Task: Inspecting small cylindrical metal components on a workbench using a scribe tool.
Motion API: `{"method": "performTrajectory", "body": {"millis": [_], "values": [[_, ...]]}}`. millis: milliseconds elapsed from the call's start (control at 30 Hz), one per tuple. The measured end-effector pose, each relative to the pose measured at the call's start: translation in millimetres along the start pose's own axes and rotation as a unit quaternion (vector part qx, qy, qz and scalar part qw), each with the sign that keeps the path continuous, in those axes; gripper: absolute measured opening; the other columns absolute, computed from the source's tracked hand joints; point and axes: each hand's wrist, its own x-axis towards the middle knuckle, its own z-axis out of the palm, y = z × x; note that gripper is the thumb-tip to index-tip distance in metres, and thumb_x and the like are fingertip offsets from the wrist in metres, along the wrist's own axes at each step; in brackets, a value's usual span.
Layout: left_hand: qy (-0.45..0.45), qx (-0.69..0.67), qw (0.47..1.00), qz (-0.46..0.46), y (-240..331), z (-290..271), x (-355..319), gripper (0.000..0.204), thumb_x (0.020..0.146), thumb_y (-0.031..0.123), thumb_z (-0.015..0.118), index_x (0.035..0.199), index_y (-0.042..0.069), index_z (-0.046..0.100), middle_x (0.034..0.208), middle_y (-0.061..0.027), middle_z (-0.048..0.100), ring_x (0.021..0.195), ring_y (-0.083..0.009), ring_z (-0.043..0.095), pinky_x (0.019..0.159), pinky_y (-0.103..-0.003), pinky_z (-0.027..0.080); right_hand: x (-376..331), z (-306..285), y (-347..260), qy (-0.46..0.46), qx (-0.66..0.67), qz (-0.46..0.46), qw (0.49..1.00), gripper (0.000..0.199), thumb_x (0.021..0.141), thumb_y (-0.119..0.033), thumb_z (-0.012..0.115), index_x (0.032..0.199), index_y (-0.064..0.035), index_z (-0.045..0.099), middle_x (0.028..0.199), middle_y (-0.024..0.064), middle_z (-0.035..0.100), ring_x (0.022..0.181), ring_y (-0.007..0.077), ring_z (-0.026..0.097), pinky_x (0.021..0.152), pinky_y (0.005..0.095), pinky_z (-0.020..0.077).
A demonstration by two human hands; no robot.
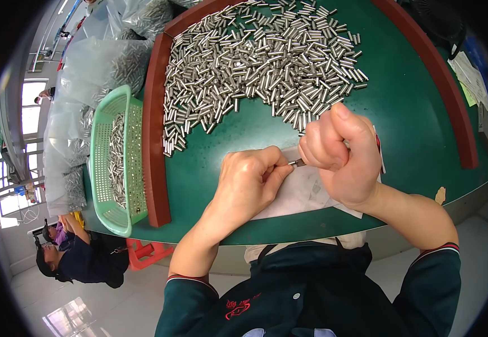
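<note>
My left hand [249, 182] and my right hand [339, 154] meet over a sheet of white paper [300, 194] on the green tabletop [412, 123]. Between their fingertips is one small metal pin [297, 163], pinched at both ends as far as I can see. My right hand is closed into a fist with the thumb up. A wide heap of short silver metal pins [261, 62] lies just beyond the hands, its near edge a few centimetres from my right thumb.
A red-brown raised rim [155, 140] borders the green table on the left and right. A green plastic basket [117, 163] with several pins sits left of the rim. Clear plastic bags [95, 67] of pins pile behind it. Another person [78, 255] sits low at left.
</note>
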Motion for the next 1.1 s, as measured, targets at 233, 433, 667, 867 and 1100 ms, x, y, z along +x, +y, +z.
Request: {"method": "performTrajectory", "body": {"millis": [233,433,667,867,1100], "values": [[0.000,-0.012,1.000,0.003,-0.2,-0.2,0.6,0.010,0.067,0.002,0.063,0.063,0.001,0.054,0.047,-0.0113,0.048,0.040,-0.0268,0.047,0.041,-0.033,0.037,-5.4,2.8,2.9,-0.014,-0.043,-0.017,0.999,0.044,0.089,-0.022,0.030,0.047,-0.0109,0.025,0.041,-0.0019,0.024,0.039,0.0078,0.016,0.039,0.0245,0.0167],[-0.019,0.011,1.000,-0.003,3.7,-3.8,4.3,0.010,0.067,0.002,0.062,0.063,0.001,0.053,0.048,-0.0119,0.048,0.041,-0.0281,0.047,0.042,-0.034,0.037,-6.1,6.8,4.1,-0.002,-0.100,-0.027,0.995,0.044,0.088,-0.022,0.032,0.047,-0.0105,0.025,0.041,-0.0014,0.025,0.040,0.0080,0.019,0.041,0.0244,0.0183],[-0.033,-0.135,0.987,-0.083,2.7,-14.2,6.4,0.008,0.074,0.005,0.059,0.070,0.000,0.055,0.055,-0.0045,0.050,0.049,-0.0121,0.047,0.046,-0.025,0.037,-2.4,1.4,3.1,0.019,-0.012,0.005,1.000,0.043,0.088,-0.018,0.033,0.047,-0.0093,0.026,0.042,-0.0013,0.027,0.040,0.0072,0.021,0.040,0.0239,0.0189],[-0.104,-0.673,0.714,-0.163,-28.6,-22.4,9.1,0.010,0.083,0.009,0.053,0.092,0.004,0.053,0.079,-0.0057,0.056,0.050,-0.0027,0.031,0.046,-0.016,0.026,-3.3,0.0,2.1,-0.003,0.009,0.016,1.000,0.043,0.089,-0.019,0.034,0.047,-0.0088,0.026,0.042,-0.0015,0.027,0.041,0.0072,0.022,0.040,0.0234,0.0181],[-0.061,-0.670,0.712,-0.199,-26.6,-26.1,15.8,0.017,0.086,0.017,0.047,0.093,0.003,0.054,0.074,-0.0052,0.052,0.050,-0.0045,0.032,0.047,-0.018,0.028,0.8,-0.7,1.3,-0.005,0.009,0.016,1.000,0.043,0.089,-0.021,0.033,0.048,-0.0094,0.026,0.041,-0.0016,0.026,0.041,0.0073,0.020,0.040,0.0237,0.0174]]}}
